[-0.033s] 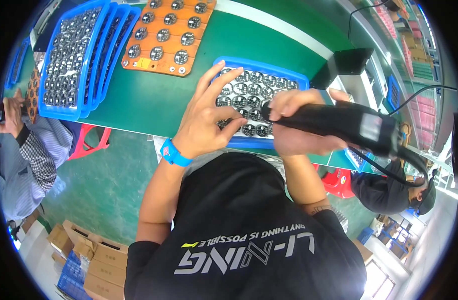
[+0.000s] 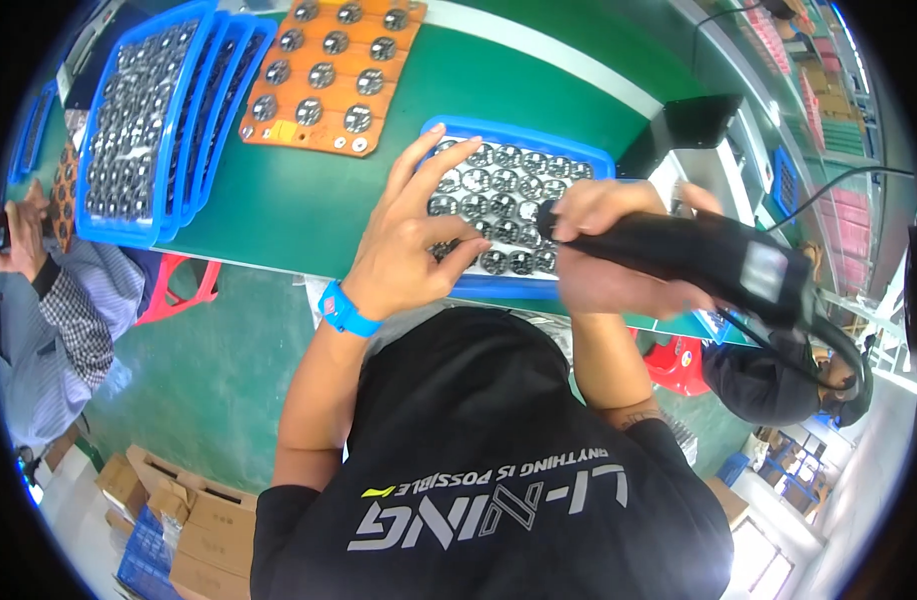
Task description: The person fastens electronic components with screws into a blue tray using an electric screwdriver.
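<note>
Two hands at work over one blue tray (image 2: 589, 152) of small round metal parts (image 2: 499, 185), which sits on the green surface (image 2: 309, 200) right of centre. My left hand (image 2: 409, 250) rests on the tray's near left portion, fingers (image 2: 449, 160) spread wide, thumb and forefinger pinched toward a part at the near edge; whether it grips that part I cannot tell. My right hand (image 2: 604, 250) is wrapped tight around a black powered handheld tool (image 2: 699, 255), its tip pointing left over the parts, just beside the left hand's fingertips. A blue wristband (image 2: 344, 312) sits on my left wrist. Far left: stacked blue trays (image 2: 149, 120) full of the same parts, and an orange board (image 2: 329, 70) carrying larger round pieces. Another person's sleeve (image 2: 69, 310) shows at the left rim.
</note>
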Demonstrator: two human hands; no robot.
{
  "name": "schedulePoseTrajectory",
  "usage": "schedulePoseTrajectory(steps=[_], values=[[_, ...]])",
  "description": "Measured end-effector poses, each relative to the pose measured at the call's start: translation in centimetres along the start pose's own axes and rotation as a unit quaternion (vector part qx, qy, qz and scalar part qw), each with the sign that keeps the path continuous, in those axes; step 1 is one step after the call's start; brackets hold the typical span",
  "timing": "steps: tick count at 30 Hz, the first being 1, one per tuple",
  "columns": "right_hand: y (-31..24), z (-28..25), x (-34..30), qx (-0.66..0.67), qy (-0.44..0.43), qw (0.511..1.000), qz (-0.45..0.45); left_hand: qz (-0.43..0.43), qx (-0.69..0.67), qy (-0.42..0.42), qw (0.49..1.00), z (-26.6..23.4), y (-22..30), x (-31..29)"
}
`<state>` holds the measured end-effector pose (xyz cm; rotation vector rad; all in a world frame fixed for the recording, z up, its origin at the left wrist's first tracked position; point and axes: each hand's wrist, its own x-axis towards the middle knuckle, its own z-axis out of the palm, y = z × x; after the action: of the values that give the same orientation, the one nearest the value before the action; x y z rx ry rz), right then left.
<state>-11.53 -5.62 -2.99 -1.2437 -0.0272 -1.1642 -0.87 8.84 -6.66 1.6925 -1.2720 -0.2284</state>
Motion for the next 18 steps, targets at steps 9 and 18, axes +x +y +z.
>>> schedulePoseTrajectory(steps=[9, 18], values=[[-9.8, -11.2, 13.2, -0.227, 0.312, 0.836, -0.391, -0.001, 0.011, -0.016, 1.000, -0.1, 0.9, 0.2], [-11.9, -11.8, 9.2, -0.216, 0.239, 0.918, -0.230, 0.005, 0.037, -0.014, 0.999, 0.4, 1.0, 0.6]])
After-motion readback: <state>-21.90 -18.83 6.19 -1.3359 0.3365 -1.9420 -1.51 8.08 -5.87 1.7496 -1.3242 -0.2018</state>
